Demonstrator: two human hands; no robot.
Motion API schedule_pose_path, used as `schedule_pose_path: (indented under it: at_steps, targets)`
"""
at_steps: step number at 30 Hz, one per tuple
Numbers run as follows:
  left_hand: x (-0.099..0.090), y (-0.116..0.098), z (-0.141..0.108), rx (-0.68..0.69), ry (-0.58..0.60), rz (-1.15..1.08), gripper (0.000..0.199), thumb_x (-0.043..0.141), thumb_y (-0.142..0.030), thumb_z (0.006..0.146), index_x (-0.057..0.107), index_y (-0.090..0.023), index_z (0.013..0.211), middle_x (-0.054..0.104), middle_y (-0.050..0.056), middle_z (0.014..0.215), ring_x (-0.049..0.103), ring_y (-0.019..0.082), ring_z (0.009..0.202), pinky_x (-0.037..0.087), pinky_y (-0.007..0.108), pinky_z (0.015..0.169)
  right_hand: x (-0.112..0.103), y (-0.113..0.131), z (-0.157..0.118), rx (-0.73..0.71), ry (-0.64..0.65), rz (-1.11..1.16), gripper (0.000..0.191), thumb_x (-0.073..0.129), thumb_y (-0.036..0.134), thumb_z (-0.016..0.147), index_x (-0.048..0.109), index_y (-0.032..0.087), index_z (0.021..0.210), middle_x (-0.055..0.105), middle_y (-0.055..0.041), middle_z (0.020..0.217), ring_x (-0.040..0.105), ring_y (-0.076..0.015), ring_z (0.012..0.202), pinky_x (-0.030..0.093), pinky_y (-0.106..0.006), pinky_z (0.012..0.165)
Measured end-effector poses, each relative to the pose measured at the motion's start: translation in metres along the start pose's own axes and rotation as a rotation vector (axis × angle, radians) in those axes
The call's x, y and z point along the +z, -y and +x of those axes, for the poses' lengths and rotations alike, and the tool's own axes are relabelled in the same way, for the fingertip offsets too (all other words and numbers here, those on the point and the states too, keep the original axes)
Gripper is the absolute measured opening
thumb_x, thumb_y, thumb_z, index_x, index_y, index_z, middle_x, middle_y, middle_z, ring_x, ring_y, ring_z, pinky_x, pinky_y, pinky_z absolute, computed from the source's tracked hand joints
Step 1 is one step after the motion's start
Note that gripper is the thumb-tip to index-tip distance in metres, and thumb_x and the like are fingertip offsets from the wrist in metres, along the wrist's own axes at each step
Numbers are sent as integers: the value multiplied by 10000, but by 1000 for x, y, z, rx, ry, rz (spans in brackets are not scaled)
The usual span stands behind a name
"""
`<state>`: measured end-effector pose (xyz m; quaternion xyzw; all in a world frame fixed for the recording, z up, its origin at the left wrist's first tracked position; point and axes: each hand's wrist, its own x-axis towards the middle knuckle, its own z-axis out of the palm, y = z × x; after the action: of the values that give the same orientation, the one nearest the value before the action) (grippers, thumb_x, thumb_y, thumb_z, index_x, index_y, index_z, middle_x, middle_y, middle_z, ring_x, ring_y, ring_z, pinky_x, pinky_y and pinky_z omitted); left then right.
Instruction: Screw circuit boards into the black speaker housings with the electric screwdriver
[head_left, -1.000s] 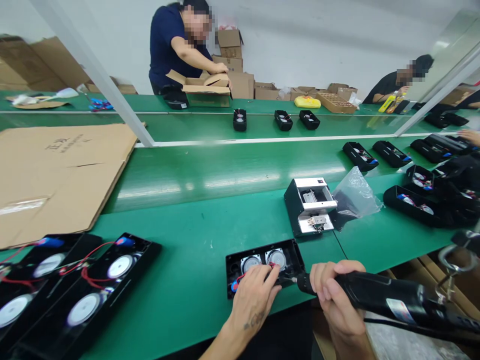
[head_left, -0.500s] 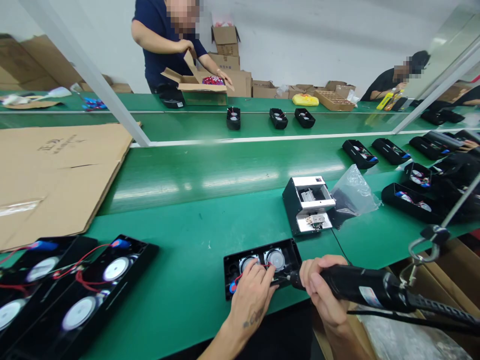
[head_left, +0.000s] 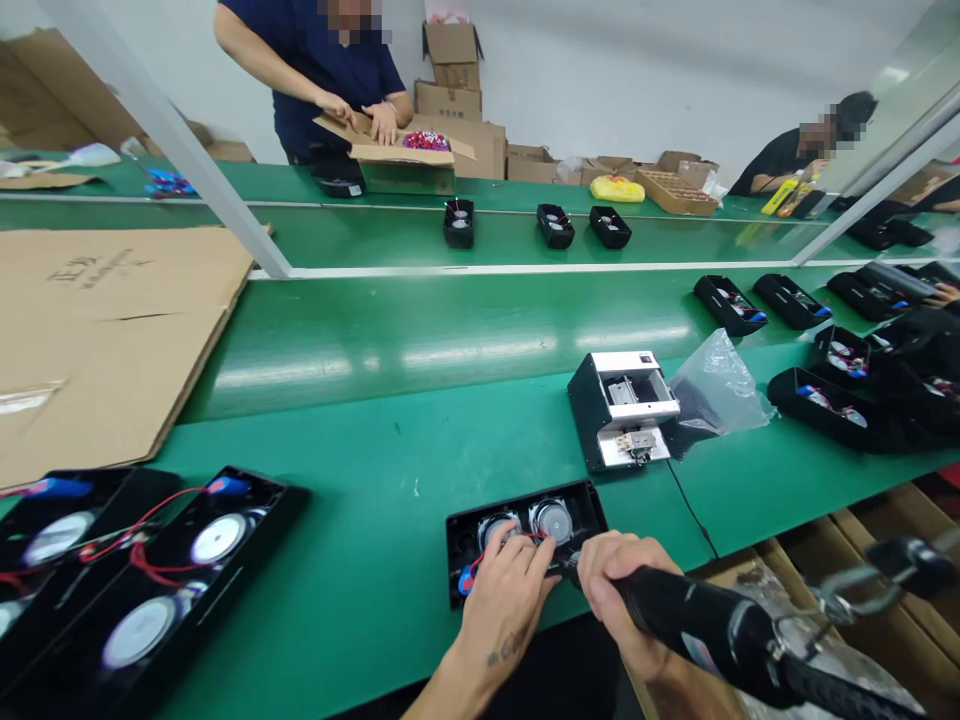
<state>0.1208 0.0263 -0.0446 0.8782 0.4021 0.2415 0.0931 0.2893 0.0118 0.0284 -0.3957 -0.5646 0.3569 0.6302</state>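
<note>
A black speaker housing (head_left: pixel 459 535) lies open on the green bench in front of me, holding two round speaker drivers (head_left: pixel 554 520), red wires and a blue part (head_left: pixel 466 580). My left hand (head_left: pixel 510 585) has its fingers closed over the housing's near edge, beside the wires; its fingertips are partly hidden. My right hand (head_left: pixel 619 585) is wrapped round a black electric screwdriver (head_left: pixel 705 620), whose nose points into the housing's near right part, close to my left fingers. The screwdriver's tip cannot be seen clearly.
A black-and-silver dispenser-like device (head_left: pixel 624 410) and a plastic bag (head_left: pixel 720 385) stand behind the housing. More housings lie left (head_left: pixel 217 590) and right (head_left: pixel 832 405). Flattened cardboard (head_left: pixel 112 340) covers the left. A co-worker (head_left: pixel 315 80) handles a box across the belt; another person (head_left: pixel 787 160) sits right.
My right hand and the screwdriver have moved slightly left, and the tool's rear end has dropped. My left hand stays at the housing. The co-worker's hands have moved closer together on the box.
</note>
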Motion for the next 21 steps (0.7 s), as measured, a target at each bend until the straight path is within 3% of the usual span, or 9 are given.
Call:
schedule_pose_path:
  at_steps: [3,7,10,13,16,19,21]
  targets:
    - [-2,-1,0,-6,1,-13,268,538,-150,1058,626,-161,1311,744,37,908,727,231,874,564,519,1094,9,5,8,-74,-7,12,240,660,82,947,556,291,1004,539,78,685,560,-136,549,491,-281,537]
    - [0,-1,1,-14,4,-53,265,564,-157,1050,651,-154,1301,764,56,922,748,252,869,574,544,1095,13,2,6,-60,-57,26,218,657,99,951,560,291,987,543,70,678,560,-148,561,493,-300,551]
    - [-2,-3,1,-10,5,-77,265,552,-194,1074,656,-167,1317,782,61,945,769,255,877,592,546,1099,6,-2,-3,24,-28,50,211,657,121,977,573,309,1026,533,67,676,579,-170,597,494,-335,592]
    - [-19,-2,-4,35,-22,-146,325,575,-279,1094,621,-177,1400,811,87,1105,785,254,1060,624,476,1092,-10,2,-7,101,-8,123,178,660,186,1011,593,326,1099,531,69,656,559,-173,580,471,-346,591]
    - [-46,13,-17,-28,-105,-239,370,603,-334,1093,604,-233,1449,775,92,1329,732,248,1268,631,409,1090,-37,11,2,31,-220,219,155,678,238,1006,606,312,1122,513,83,606,465,-142,492,427,-325,546]
    - [-66,42,-31,-335,-225,-250,343,597,-355,1087,643,-272,1417,749,85,1386,719,269,1297,606,471,1124,-72,7,18,14,-536,142,239,795,238,897,624,270,1059,456,104,573,385,-117,455,390,-303,517]
    - [-68,62,-38,-561,-188,-276,417,613,-430,1064,640,-269,1447,723,104,1439,699,306,1335,584,529,1139,-91,-7,24,104,-652,-64,367,865,276,828,635,242,1112,519,88,649,478,-132,525,473,-329,595]
